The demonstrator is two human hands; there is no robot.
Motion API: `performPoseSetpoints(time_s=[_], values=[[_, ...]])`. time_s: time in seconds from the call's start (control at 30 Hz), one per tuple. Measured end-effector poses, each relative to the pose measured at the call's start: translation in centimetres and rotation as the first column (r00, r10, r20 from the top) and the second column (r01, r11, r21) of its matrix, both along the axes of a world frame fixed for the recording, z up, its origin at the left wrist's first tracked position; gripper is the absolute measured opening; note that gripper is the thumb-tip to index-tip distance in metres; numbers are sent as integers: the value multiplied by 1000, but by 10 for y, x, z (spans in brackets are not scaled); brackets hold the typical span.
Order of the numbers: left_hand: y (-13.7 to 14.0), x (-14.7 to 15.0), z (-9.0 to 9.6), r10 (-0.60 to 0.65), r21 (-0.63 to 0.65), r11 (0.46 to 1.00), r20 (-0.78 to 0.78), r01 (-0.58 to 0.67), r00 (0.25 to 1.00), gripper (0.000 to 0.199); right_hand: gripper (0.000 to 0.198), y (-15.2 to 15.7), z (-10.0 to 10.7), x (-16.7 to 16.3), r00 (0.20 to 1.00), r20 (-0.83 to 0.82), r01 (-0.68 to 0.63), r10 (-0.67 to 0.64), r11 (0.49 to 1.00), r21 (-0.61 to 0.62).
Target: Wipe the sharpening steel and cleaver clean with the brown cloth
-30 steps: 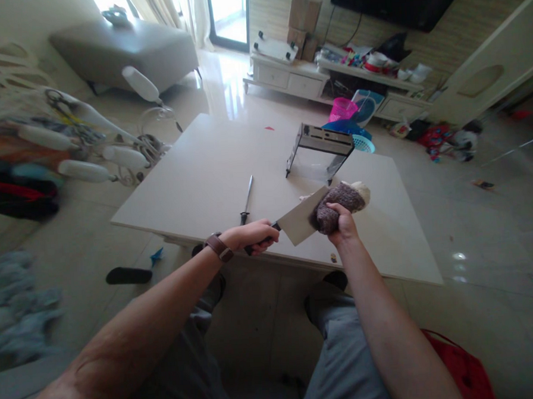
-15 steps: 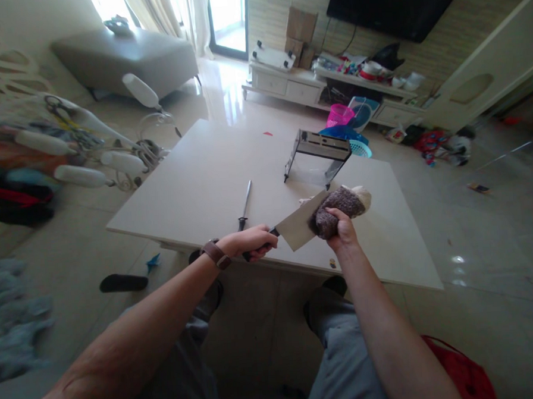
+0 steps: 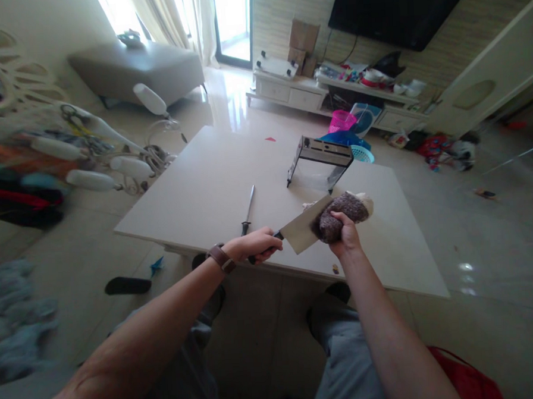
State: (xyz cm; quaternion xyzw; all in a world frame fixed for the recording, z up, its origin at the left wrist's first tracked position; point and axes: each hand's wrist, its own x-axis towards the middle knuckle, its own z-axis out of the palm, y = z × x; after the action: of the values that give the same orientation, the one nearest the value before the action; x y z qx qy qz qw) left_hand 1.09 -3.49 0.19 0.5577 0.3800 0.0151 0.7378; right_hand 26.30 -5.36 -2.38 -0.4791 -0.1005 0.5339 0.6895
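My left hand [image 3: 260, 244] is closed round the black handle of a cleaver [image 3: 302, 228], whose broad blade points up and to the right above the table's near edge. In my right hand [image 3: 346, 236] is a bunched, fuzzy brown cloth [image 3: 347, 209] with a whitish end. The cloth presses against the blade's far end and hides part of it. A sharpening steel [image 3: 250, 204] with a black handle lies on the white table [image 3: 194, 185], beyond my left hand. Behind the cloth stands a knife rack [image 3: 326, 149] with a slotted top and clear panels.
A small red piece [image 3: 270, 139] lies near the table's far side. Something small and yellowish [image 3: 335, 268] sits at the near edge. Past the rack are a pink basket [image 3: 341, 121] and a light blue basket [image 3: 363, 153]. A white lamp [image 3: 149, 99] stands left of the table.
The whole view has shifted slightly, so things appear a little lower and further right. Both hands keep their holds, with the cloth still against the cleaver's blade.
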Motion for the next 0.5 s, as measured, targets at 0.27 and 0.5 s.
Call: performPoseSetpoints(time_s=[0.27, 0.5], values=[[0, 7, -8, 176, -78, 984, 231, -162, 957, 27, 23, -2, 11, -8, 993, 1, 118, -119, 984, 132], [-6, 20, -21, 171, -52, 985, 250, -163, 953, 24, 33, -6, -2, -31, 990, 92, -118, 106, 984, 132]])
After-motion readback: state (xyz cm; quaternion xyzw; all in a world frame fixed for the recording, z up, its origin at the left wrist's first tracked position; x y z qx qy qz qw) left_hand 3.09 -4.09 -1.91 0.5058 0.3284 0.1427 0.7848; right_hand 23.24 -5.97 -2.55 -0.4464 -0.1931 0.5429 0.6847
